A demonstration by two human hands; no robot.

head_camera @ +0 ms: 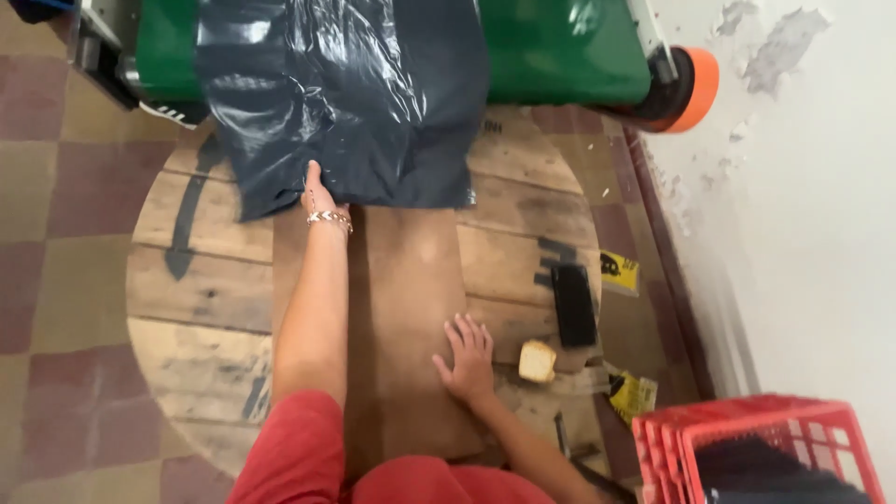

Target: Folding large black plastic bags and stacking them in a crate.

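A long brown board point(411, 280) lies across a round wooden table point(196, 289). Its far end goes under a black plastic bag point(345, 93) that hangs from a green bin point(560, 47). My left hand point(319, 194) reaches far forward and its fingers are tucked under the bag's lower edge, at the board's far end; a beaded bracelet is on that wrist. My right hand point(467, 359) lies flat with fingers spread on the near right part of the board.
A black rectangular block point(573, 305) and a small pale block point(537, 361) lie on the table to the right of my right hand. Yellow packets lie by the white wall. A red plastic crate point(756, 448) stands at the lower right. Tiled floor surrounds the table.
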